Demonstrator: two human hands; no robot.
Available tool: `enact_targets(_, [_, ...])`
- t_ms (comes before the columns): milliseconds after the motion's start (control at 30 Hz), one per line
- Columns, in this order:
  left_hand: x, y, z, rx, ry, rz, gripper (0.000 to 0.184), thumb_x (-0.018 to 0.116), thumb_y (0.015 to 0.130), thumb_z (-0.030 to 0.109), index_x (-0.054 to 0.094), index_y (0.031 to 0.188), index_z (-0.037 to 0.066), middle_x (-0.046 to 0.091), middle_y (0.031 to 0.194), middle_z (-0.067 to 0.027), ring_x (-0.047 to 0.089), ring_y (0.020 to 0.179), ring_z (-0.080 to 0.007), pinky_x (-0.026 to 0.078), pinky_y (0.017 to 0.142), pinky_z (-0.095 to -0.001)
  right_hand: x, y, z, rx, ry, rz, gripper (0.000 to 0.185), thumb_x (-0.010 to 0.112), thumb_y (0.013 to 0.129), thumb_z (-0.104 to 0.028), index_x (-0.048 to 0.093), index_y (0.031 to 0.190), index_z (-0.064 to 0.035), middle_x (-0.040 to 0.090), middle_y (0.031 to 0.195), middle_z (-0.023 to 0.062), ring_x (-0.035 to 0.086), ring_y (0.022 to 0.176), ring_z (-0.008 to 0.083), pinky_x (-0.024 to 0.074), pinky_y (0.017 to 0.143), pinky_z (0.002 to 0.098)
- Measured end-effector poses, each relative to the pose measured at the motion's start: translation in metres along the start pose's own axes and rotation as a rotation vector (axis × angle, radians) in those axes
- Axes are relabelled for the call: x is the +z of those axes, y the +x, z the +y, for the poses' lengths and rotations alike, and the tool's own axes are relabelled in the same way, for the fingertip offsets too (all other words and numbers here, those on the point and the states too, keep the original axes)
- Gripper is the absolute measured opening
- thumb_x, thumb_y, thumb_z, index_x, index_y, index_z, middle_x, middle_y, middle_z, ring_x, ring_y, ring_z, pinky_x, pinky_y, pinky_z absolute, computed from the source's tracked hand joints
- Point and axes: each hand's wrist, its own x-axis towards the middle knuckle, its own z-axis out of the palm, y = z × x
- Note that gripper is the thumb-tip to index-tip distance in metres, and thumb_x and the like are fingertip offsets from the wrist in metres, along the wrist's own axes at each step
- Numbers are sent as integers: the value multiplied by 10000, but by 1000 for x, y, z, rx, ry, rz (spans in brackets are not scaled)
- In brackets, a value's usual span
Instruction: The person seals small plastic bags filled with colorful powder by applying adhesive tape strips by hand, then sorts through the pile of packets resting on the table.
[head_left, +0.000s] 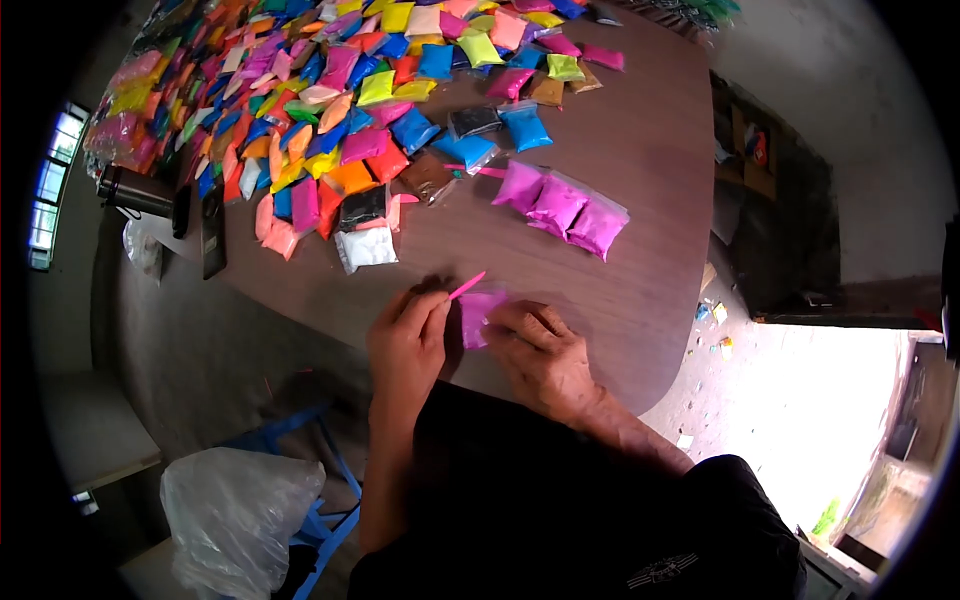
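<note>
Near the table's front edge, a small clear packet of purple clay-like material (478, 318) lies between my two hands. My left hand (410, 335) is closed around a thin pink plastic stick (467, 285), whose pointed end sticks out up and to the right. The left fingertips are close to the packet's left side; whether they touch it is hidden. My right hand (545, 360) has its fingers bent and pressed on the packet's right edge. Beyond the hands, several similar purple packets (560, 208) lie side by side in a row, with another pink stick (480, 171) at their left.
A large heap of colourful packets (340, 100) covers the back left of the brown table (640, 310). A dark tumbler (140, 190) and a black phone-like object (213, 232) are at the left edge. Below left, a plastic bag (240, 510) hangs by a blue stool (330, 520).
</note>
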Motion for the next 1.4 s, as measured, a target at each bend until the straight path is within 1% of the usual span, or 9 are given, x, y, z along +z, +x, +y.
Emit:
enact_targets(67, [-7,-7,10,-47,-12,-47,114,713,910,15,718,1024,26,676,885,-170,678,800,-374,543,695,-413,0,-1,0,12,17,8,300,781,750,4,750,1042,-59,693,1126,72,677,1038,296,597,835,401])
enact_targets(167, [-4,-14,19,73,41,-81,143,696,898,0,722,1031,42,658,890,-155,657,801,-380,537,696,-433,2,0,-1,13,45,8,304,765,742,18,752,1036,-60,698,1122,73,676,1050,298,598,835,403])
enact_targets(267, [3,-2,21,96,121,-110,137,679,913,18,719,1041,46,655,904,-157,650,818,-386,534,711,-444,2,-1,1,3,48,-2,307,752,735,28,752,1029,-61,700,1116,72,673,1060,298,597,836,406])
enact_targets(500, [11,21,-4,146,134,-144,79,664,931,28,706,998,38,657,906,-160,652,830,-387,532,719,-446,1,-1,0,6,43,5,298,735,739,38,746,1023,-54,700,1102,73,671,1062,298,593,843,407])
enact_targets(600, [5,20,2,102,126,-84,61,675,928,37,704,981,34,660,905,-158,656,827,-385,532,710,-443,2,-1,1,0,48,12,292,730,743,40,742,1020,-49,700,1101,75,673,1057,299,591,848,408])
enact_targets(767, [-7,0,30,76,95,-177,69,678,928,41,698,990,17,664,909,-177,656,827,-416,536,706,-461,3,0,2,-10,71,1,283,723,740,48,739,1005,-51,701,1099,74,678,1040,301,594,840,403])
enact_targets(967, [-3,9,-7,30,115,-139,80,670,939,52,697,1003,11,665,924,-196,660,844,-430,542,723,-466,1,1,1,-12,51,18,294,730,725,61,734,995,-54,701,1103,72,681,1036,301,597,826,399])
enact_targets(1167, [-13,6,11,-14,94,-76,92,684,930,51,704,1015,22,663,909,-186,660,836,-420,539,711,-458,1,2,2,-13,64,16,310,731,711,69,734,994,-57,703,1109,70,682,1038,301,597,826,398])
enact_targets(1400, [5,13,15,127,127,-177,72,629,921,19,671,978,36,618,875,-186,633,825,-421,521,703,-472,1,2,3,-28,61,10,306,724,712,74,737,980,-72,705,1113,62,678,1051,298,594,832,399])
